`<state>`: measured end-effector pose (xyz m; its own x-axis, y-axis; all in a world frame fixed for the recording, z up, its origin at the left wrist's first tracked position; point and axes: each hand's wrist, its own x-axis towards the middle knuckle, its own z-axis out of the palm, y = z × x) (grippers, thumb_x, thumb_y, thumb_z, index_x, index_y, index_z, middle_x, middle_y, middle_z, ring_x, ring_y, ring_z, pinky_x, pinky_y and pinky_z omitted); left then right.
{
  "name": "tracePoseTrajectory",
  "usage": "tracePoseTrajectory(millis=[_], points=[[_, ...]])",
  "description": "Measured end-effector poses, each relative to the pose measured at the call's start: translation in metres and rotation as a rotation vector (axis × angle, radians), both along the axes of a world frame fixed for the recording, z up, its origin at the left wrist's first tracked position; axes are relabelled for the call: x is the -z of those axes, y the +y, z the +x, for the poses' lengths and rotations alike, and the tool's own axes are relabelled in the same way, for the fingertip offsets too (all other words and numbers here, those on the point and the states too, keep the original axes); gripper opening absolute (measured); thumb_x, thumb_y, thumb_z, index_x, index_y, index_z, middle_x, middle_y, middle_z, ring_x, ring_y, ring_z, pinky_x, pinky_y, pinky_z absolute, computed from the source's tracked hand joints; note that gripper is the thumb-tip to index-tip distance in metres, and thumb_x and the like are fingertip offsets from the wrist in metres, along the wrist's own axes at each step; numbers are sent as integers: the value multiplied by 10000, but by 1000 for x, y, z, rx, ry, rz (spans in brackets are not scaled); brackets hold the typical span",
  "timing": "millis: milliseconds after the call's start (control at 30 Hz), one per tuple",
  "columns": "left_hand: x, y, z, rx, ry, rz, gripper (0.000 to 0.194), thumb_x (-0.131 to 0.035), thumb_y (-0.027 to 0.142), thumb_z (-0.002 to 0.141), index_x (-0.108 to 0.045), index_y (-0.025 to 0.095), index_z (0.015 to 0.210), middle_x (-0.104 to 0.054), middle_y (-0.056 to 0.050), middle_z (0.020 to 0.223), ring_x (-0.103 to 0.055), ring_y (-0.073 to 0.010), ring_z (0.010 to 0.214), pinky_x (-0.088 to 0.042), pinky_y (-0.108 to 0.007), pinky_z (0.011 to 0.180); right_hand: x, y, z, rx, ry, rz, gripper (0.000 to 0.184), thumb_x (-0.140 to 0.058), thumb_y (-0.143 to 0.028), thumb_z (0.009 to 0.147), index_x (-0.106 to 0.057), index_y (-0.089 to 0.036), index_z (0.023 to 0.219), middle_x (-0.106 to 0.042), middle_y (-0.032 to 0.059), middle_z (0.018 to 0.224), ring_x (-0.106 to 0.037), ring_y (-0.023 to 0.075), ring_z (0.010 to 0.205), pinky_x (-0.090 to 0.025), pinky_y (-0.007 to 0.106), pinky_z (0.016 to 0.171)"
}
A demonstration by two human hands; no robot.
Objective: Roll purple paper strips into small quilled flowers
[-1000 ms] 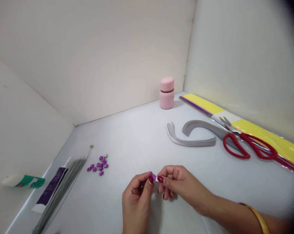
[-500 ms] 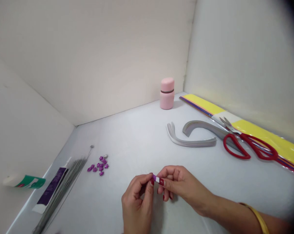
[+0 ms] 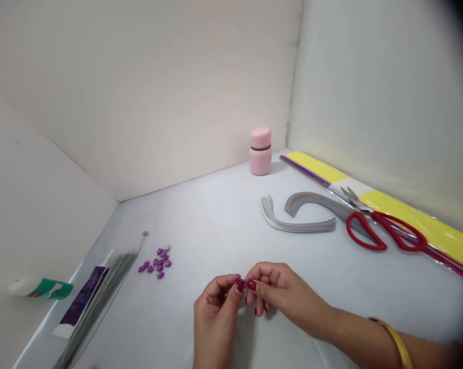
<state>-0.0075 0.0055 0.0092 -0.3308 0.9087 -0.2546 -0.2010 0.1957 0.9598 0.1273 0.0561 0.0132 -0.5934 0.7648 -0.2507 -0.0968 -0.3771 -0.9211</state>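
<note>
A small purple paper strip (image 3: 243,281) is pinched between my two hands, mostly covered by the fingertips. My left hand (image 3: 221,310) grips one end with thumb and forefinger. My right hand (image 3: 279,287) closes on the other end, its thumb nearly touching the left thumb. To the left of the hands, a loose cluster of purple folded paper stars (image 3: 160,262) lies on the white table (image 3: 201,230), with one silvery piece (image 3: 167,248) at its edge.
At left lie a bundle of thin wires (image 3: 101,302), a purple glue tube (image 3: 83,297) and a green-and-white tube (image 3: 49,289). A pink flask (image 3: 260,154) stands at the back. Grey paper strips (image 3: 298,225), red-handled scissors (image 3: 400,230) and yellow paper packs (image 3: 412,207) lie at right.
My thumbs have come closer together over the paper strip, so its white end no longer shows. The view has shifted slightly; the things on the table stay in place.
</note>
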Motion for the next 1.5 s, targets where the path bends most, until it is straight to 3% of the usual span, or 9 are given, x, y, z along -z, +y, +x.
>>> tracePoseTrajectory(millis=[100, 200, 400, 667, 900, 1167, 1267, 1400, 1500], points=[[2, 3, -2, -22, -64, -4, 171, -727, 273, 645, -681, 134, 731, -696, -44, 660, -623, -150, 621, -489, -261, 631, 2, 0, 0, 3, -21, 40, 254, -605, -390, 747, -565, -140, 745, -612, -3, 634, -525, 73, 472, -320, 185, 445], [3, 3, -1, 49, -60, 52, 129, -678, 261, 702, -686, 135, 730, -701, -47, 653, -624, -150, 622, -483, -262, 635, 5, 1, 0, 16, -20, 80, 249, -617, -390, 737, -563, -151, 781, -589, -24, 634, -521, 70, 477, -330, 184, 442], [2, 1, 2, 97, 32, 140, 115, -661, 226, 722, -694, 122, 757, -704, -62, 709, -610, -157, 672, -471, -259, 653, 6, 4, -1, 61, -37, 192, 227, -665, -344, 689, -578, -136, 665, -586, -27, 590, -515, 75, 498, -383, 205, 497], [11, 4, 4, 105, 104, 248, 307, -586, 313, 786, -612, 129, 1032, -679, -67, 787, -639, -166, 717, -503, -282, 679, 6, 8, 1, 124, -22, 221, 311, -678, -421, 658, -576, -130, 705, -596, -29, 561, -506, 76, 456, -350, 203, 469], [5, 2, 6, 146, 315, 365, 156, -624, 222, 742, -698, 167, 869, -694, -68, 805, -634, -204, 745, -496, -306, 702, 2, 6, 1, 121, 1, 205, 300, -710, -395, 637, -593, -119, 655, -579, -28, 534, -481, 77, 482, -334, 213, 509], [7, 2, 4, 178, 361, 375, 174, -582, 221, 780, -704, 186, 898, -697, -60, 834, -630, -199, 765, -484, -298, 724, 7, 10, 2, 100, -13, 171, 312, -712, -400, 633, -598, -114, 685, -613, -9, 597, -499, 78, 483, -322, 207, 486], [9, 5, 5, 185, 331, 346, 172, -588, 224, 777, -696, 161, 895, -698, -73, 832, -636, -203, 770, -491, -299, 723, 8, 12, 4, 88, -8, 173, 307, -710, -393, 642, -596, -113, 697, -615, -7, 606, -498, 73, 493, -322, 201, 487], [15, 10, 6, 172, 241, 275, 294, -584, 233, 780, -611, 111, 1046, -697, -104, 852, -651, -202, 769, -515, -303, 706, 10, 17, 4, 92, 1, 175, 309, -709, -394, 642, -589, -116, 703, -607, -12, 599, -495, 71, 501, -330, 197, 494], [16, 12, 6, 175, 190, 244, 293, -609, 262, 758, -624, 108, 1007, -705, -113, 861, -661, -201, 754, -521, -288, 696, 15, 19, 5, 95, 5, 166, 301, -705, -389, 646, -579, -119, 692, -609, -9, 593, -497, 70, 494, -331, 192, 483]])
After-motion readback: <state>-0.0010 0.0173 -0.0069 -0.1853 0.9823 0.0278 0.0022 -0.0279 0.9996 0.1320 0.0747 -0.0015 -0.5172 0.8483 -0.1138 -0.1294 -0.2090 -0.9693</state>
